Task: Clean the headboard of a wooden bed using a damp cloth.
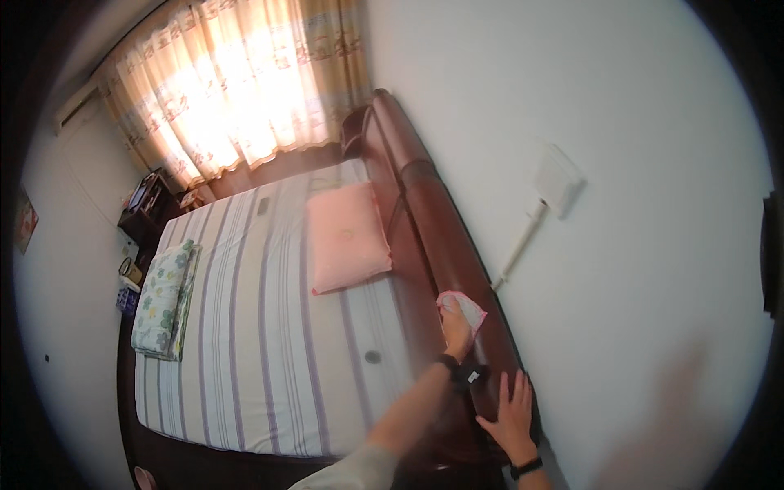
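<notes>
The fingers of the left hand [459, 333] are gathered over a white cloth [472, 309] with a pink edge, which lies against the top of the brown headboard [445, 237]. The right hand [513, 420], nearer, rests on the headboard with fingers spread. Left of the headboard, a pink pillow [347, 237] lies on the striped sheet [269, 343]; a folded quilt [163, 302] occupies the far left, and a curtain [245, 90] hangs at the far end.

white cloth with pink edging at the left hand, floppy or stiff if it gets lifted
The white, pink-edged cloth is probably floppy, since it looks thin where it spreads beside the bare left hand. It is likely light, being little larger than the hand. On the glossy reddish-brown headboard, it may slide easily.
</notes>
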Available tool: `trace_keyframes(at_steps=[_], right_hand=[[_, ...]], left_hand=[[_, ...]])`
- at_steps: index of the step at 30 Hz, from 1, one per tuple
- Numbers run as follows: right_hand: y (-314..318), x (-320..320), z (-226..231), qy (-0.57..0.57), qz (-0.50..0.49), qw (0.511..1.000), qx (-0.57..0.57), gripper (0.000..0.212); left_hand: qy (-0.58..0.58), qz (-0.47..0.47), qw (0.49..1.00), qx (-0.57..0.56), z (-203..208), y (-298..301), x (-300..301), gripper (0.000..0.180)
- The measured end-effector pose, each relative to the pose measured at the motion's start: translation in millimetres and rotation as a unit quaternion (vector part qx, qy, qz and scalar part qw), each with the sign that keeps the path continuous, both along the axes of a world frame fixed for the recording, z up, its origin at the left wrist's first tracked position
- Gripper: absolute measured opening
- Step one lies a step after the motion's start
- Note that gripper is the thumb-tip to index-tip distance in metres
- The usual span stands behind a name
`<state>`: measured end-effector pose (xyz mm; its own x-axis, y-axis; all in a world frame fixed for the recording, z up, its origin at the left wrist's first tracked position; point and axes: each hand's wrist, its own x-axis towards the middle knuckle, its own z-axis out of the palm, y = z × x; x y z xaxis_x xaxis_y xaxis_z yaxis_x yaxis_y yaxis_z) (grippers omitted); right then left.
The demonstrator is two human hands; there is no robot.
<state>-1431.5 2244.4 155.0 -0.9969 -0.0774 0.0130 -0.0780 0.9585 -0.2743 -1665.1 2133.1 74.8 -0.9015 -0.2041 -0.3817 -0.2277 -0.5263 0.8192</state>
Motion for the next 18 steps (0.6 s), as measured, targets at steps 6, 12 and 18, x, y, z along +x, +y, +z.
trace_keyframes(at_steps=[6,12,18], right_hand=[[6.9,-1.1,-17.9,-0.051,-0.017,0.997,0.058,0.122],[39.9,27.6,-82.2,-0.017,-0.061,0.998,0.019,0.109],[-8.3,-15.6,14.4,-0.064,-0.046,0.996,0.032,0.103]], left_hand=[[-0.043,0.009,0.983,-0.18,-19.7,-35.9,-143.6,0.072],[0.073,-0.007,0.889,-0.452,-7.5,-69.8,-294.4,0.096],[0.038,0.006,0.884,-0.467,4.4,-112.0,-402.1,0.091]])
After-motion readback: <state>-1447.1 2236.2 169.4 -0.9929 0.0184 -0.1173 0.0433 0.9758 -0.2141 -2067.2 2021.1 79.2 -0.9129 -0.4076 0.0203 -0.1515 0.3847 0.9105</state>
